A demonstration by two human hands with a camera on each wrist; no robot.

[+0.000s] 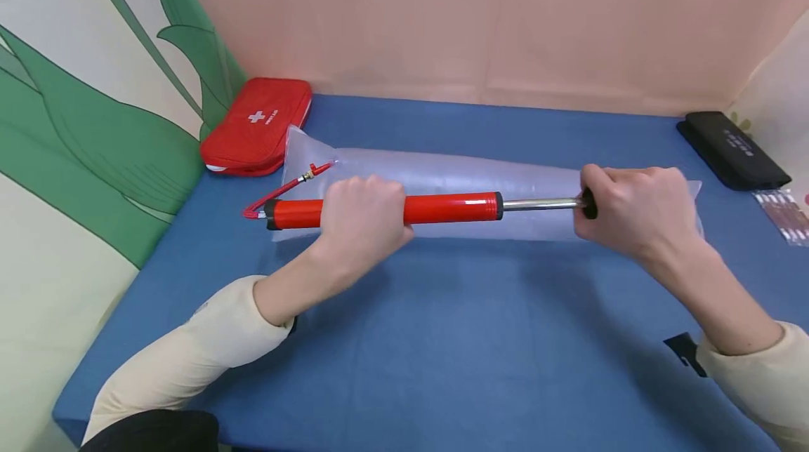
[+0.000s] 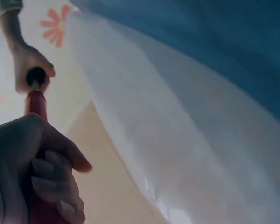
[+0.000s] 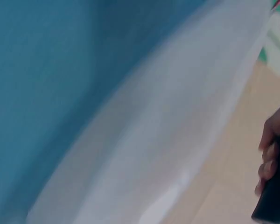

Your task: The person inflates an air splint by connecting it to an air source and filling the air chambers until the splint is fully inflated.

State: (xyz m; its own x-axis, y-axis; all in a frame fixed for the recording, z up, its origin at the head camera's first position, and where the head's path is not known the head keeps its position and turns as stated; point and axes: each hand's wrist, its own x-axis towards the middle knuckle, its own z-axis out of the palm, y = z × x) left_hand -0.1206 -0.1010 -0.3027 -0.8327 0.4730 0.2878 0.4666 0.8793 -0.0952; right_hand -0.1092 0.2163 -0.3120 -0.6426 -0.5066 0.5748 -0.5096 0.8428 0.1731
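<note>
A red hand pump (image 1: 451, 208) is held level above the table. My left hand (image 1: 363, 217) grips its barrel, fingers curled round it, also seen in the left wrist view. My right hand (image 1: 638, 213) holds the black handle (image 1: 589, 204), and a length of the metal rod (image 1: 542, 204) shows between barrel and handle. From the pump's left end a short red hose (image 1: 278, 192) with a brass fitting runs to the corner of a translucent inflatable bag (image 1: 474, 168). The bag looks plump with air, lying behind and below the pump.
A red first aid case (image 1: 262, 125) sits at the back left of the blue table (image 1: 442, 340). At the right lie a black zip case (image 1: 733, 150) and a clear packet of small items (image 1: 784, 213). A peach-coloured wall (image 1: 474, 24) stands behind.
</note>
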